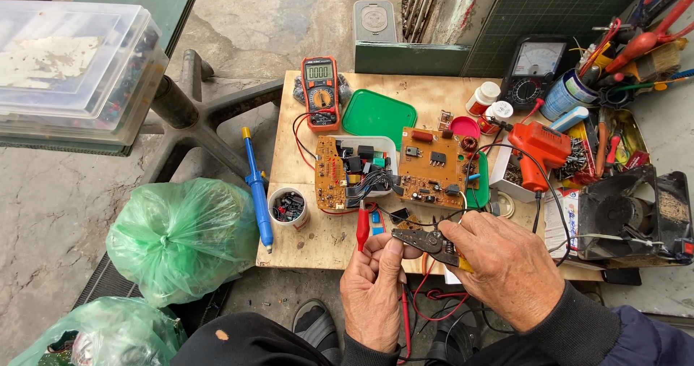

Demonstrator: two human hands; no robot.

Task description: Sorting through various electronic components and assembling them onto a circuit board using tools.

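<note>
My right hand (pixel 506 265) grips a pair of dark pliers with a yellow handle (pixel 432 243), their jaws pointing left toward my left hand (pixel 376 286). My left hand pinches a small piece at the plier jaws, with a red multimeter probe (pixel 362 226) standing just beside its fingers. Beyond the hands, two orange circuit boards (pixel 432 168) lie on a low plywood table (pixel 296 243), joined by bundled wires over a white tray. An orange digital multimeter (pixel 320 93) sits at the table's far edge, its red and black leads trailing toward me.
A green lid (pixel 378 114), a blue desoldering pump (pixel 256 189), a small cup of parts (pixel 289 207), an orange soldering gun (pixel 538 149), an analog meter (pixel 533 70) and cluttered tools at right. Green plastic bags (pixel 181 236) and a clear storage box (pixel 72 62) at left.
</note>
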